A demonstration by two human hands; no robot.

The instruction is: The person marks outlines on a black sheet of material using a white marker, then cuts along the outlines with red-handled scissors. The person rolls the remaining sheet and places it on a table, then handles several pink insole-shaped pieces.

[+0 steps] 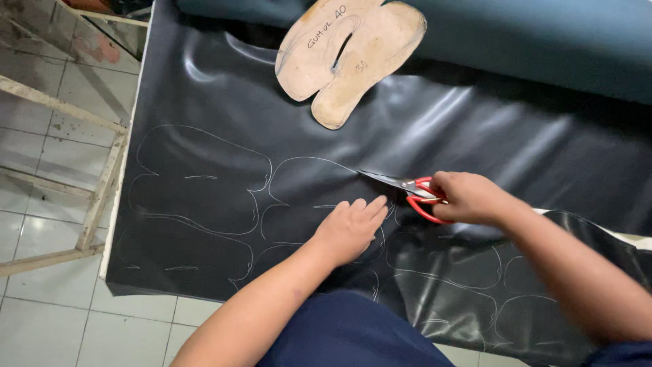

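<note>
head view: red-handled scissors [406,187] are gripped by the right hand [468,197], fingers closed through the handles, blades lying on a black sheet [475,136] marked with pale outlines. the sheet is pressed flat by the left hand [350,228], fingers extended together. a tan cardboard pattern [350,54] rests farther up.

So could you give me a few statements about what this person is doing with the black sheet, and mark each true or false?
1. The right hand holds red-handled scissors. True.
2. The left hand lifts the black sheet off the table. False: it lies flat on the sheet, pressing it down.
3. Pale outlines are drawn on the sheet. True.
4. The tan cardboard pattern lies under the left hand. False: it lies apart, at the far edge of the sheet.
</note>
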